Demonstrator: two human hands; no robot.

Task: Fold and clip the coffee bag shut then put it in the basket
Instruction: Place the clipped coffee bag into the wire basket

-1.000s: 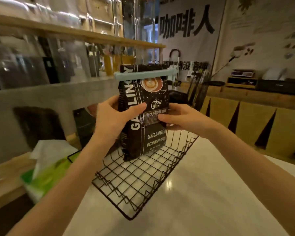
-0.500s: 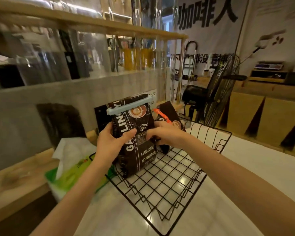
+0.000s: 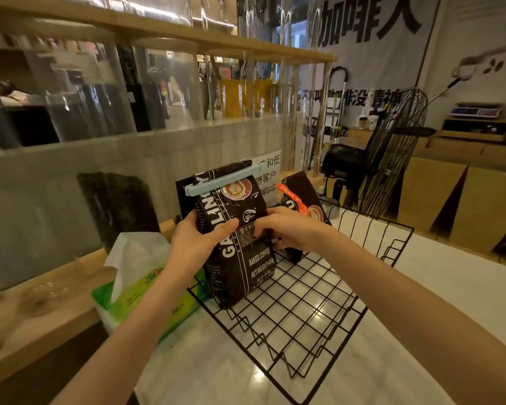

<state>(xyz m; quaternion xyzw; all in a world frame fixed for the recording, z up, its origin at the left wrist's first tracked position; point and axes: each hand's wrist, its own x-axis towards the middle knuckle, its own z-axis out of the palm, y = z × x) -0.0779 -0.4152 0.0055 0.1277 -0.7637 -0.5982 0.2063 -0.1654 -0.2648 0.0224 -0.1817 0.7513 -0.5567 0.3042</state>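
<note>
Since half a second earlier, both hands had brought the coffee bag (image 3: 240,247) lower, so its bottom now sat on the wire floor of the basket (image 3: 298,305) at the near-left corner, standing upright-ish.

Going left to right with the basket as the anchor: one green tissue pack (image 3: 146,290) sat just left of the basket, touching or nearly touching its left edge, with a white tissue poking up. The left hand (image 3: 199,241) was over that left edge, fingers curled round the bag's left side and thumb pressed across the front, so a proper grip. One pale blue clip (image 3: 222,180) ran across the bag's folded top, above the basket. The right hand (image 3: 289,229) gripped the bag's right side, fingers wrapped, thumb on the front label.

Toward the back of the basket stood a second coffee bag (image 3: 304,200), one orange clip (image 3: 292,200) on it. So two bags, two clips, one basket. One black fan (image 3: 392,153) was behind the basket's far right corner.
</note>
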